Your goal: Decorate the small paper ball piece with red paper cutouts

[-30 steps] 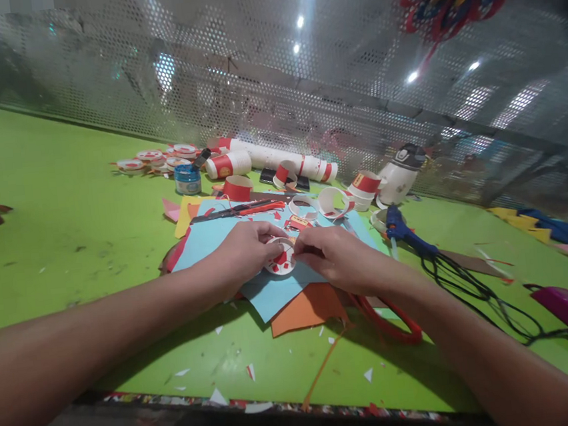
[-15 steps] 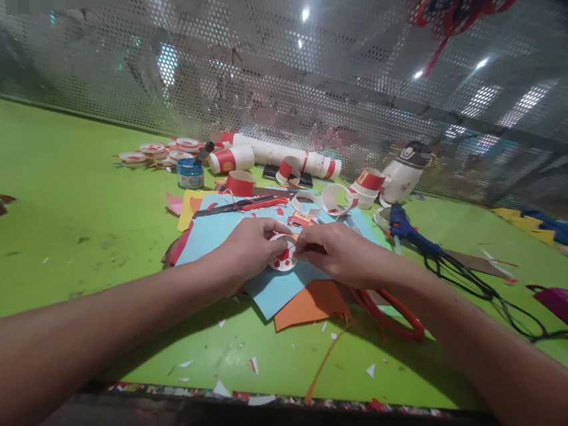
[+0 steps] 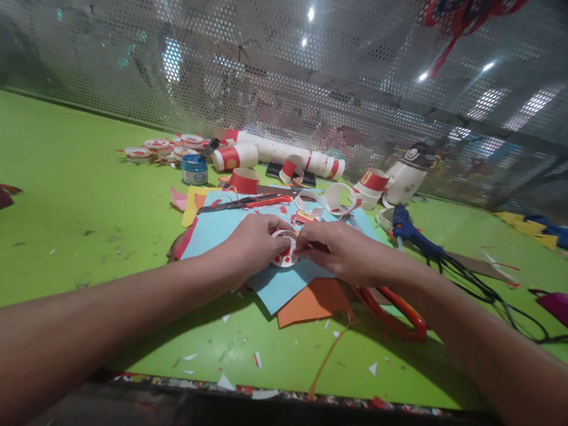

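Observation:
My left hand (image 3: 257, 242) pinches the rim of a small round white paper-cup base (image 3: 286, 259) that has red patches on its inside. Its thumb reaches over the edge into it. At the base's right side, the fingertips of my right hand (image 3: 340, 244) are pressed together; whatever they hold is too small or hidden to tell. Both hands are over a light blue paper sheet (image 3: 284, 290), which partly covers an orange sheet (image 3: 313, 302). Just beyond the fingers lie a red paper scrap (image 3: 306, 217) and white cut cup rings (image 3: 340, 198).
Scissors with red handles (image 3: 408, 325) lie beneath my right forearm. To the right is a blue glue gun (image 3: 409, 231) with a black cord. Farther back are black-and-red scissors (image 3: 263, 201), a blue jar (image 3: 194, 170), paper cups (image 3: 236, 157) and a white kettle-like container (image 3: 406, 178).
The view has shifted slightly, so everything appears a little farther right. Both hands keep nearly the same position at the cup base.

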The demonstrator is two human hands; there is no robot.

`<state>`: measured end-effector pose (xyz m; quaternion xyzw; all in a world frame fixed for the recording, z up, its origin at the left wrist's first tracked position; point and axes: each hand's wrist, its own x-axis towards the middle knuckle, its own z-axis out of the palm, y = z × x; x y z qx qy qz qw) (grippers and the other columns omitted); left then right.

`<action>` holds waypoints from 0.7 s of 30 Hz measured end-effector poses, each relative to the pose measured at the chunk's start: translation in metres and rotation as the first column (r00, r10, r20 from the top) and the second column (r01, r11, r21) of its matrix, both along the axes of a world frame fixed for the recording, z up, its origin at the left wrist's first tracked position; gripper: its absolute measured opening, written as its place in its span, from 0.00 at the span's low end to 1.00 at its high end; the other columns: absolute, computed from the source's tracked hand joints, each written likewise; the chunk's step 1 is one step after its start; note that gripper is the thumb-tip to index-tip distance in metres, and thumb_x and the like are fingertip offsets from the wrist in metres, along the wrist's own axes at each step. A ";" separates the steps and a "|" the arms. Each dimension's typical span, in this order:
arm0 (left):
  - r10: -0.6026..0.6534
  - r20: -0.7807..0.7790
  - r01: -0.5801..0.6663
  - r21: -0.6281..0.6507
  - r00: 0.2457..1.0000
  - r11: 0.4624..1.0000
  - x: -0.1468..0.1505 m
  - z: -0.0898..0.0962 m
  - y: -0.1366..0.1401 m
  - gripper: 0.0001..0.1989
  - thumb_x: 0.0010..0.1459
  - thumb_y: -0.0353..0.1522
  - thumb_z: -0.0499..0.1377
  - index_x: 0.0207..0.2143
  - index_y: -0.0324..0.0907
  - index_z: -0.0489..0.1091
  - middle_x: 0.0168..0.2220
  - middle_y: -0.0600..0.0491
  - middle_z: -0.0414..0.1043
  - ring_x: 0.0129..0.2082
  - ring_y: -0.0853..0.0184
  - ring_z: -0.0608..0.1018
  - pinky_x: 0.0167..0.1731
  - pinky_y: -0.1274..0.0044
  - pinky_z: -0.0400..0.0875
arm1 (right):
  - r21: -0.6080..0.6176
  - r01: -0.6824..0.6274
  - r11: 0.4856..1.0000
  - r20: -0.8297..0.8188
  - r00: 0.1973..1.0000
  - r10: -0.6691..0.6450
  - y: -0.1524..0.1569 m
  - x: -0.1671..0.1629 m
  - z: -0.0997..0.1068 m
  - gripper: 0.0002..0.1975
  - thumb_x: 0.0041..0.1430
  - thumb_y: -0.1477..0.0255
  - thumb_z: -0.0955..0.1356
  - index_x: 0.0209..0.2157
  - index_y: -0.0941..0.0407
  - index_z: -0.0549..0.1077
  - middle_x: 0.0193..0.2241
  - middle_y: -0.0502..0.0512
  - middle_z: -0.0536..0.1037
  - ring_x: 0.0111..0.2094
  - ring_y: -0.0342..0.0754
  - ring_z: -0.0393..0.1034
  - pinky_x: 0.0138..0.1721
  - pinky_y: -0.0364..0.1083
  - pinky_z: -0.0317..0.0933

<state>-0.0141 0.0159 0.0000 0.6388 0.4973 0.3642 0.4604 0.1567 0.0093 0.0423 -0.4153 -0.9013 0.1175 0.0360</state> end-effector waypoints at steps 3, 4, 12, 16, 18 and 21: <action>-0.012 0.008 0.011 0.015 1.000 1.000 0.000 -0.002 0.000 0.09 0.48 0.29 0.59 0.33 0.37 0.76 0.24 0.53 0.73 0.22 0.70 0.69 0.22 0.79 0.60 | -0.007 0.013 1.000 0.025 1.000 -0.013 -0.001 -0.001 0.000 0.07 0.61 0.79 0.62 0.35 0.58 0.71 0.35 0.57 0.76 0.34 0.46 0.66 0.33 0.44 0.56; -0.015 0.004 0.015 0.020 1.000 1.000 0.001 -0.003 0.000 0.09 0.48 0.29 0.59 0.33 0.38 0.76 0.24 0.53 0.73 0.22 0.70 0.69 0.22 0.79 0.60 | -0.016 0.013 1.000 0.027 1.000 -0.013 -0.001 -0.001 -0.001 0.07 0.61 0.79 0.62 0.36 0.58 0.71 0.36 0.58 0.76 0.34 0.47 0.66 0.33 0.44 0.56; -0.046 0.042 0.046 0.016 0.998 0.999 0.001 -0.006 0.000 0.10 0.48 0.29 0.58 0.34 0.37 0.75 0.25 0.51 0.73 0.23 0.70 0.69 0.23 0.78 0.61 | 0.015 0.019 1.000 0.020 1.000 -0.020 -0.001 -0.002 -0.002 0.10 0.59 0.82 0.62 0.36 0.59 0.75 0.33 0.57 0.78 0.33 0.47 0.68 0.32 0.44 0.56; -0.036 0.023 0.036 0.012 0.999 0.999 0.001 -0.008 0.001 0.12 0.47 0.29 0.57 0.35 0.38 0.76 0.24 0.52 0.73 0.22 0.69 0.69 0.21 0.79 0.60 | -0.006 0.036 0.999 0.005 0.999 -0.036 -0.001 -0.003 -0.001 0.10 0.58 0.82 0.63 0.36 0.60 0.76 0.31 0.57 0.78 0.31 0.46 0.68 0.32 0.43 0.56; -0.031 0.012 0.030 0.018 0.999 0.999 0.001 -0.009 0.002 0.12 0.46 0.28 0.57 0.35 0.38 0.76 0.24 0.53 0.73 0.23 0.69 0.71 0.22 0.78 0.61 | -0.020 0.050 0.999 0.007 0.999 -0.050 -0.001 -0.004 0.000 0.10 0.57 0.83 0.64 0.35 0.60 0.76 0.31 0.57 0.78 0.31 0.46 0.68 0.32 0.43 0.57; -0.038 0.002 0.038 0.031 0.999 0.999 0.001 -0.010 0.003 0.12 0.45 0.28 0.57 0.34 0.39 0.76 0.25 0.53 0.74 0.24 0.68 0.72 0.23 0.78 0.63 | -0.035 0.064 0.997 0.003 0.998 -0.064 -0.001 -0.004 0.001 0.10 0.57 0.82 0.64 0.35 0.60 0.76 0.30 0.56 0.78 0.30 0.45 0.67 0.31 0.43 0.57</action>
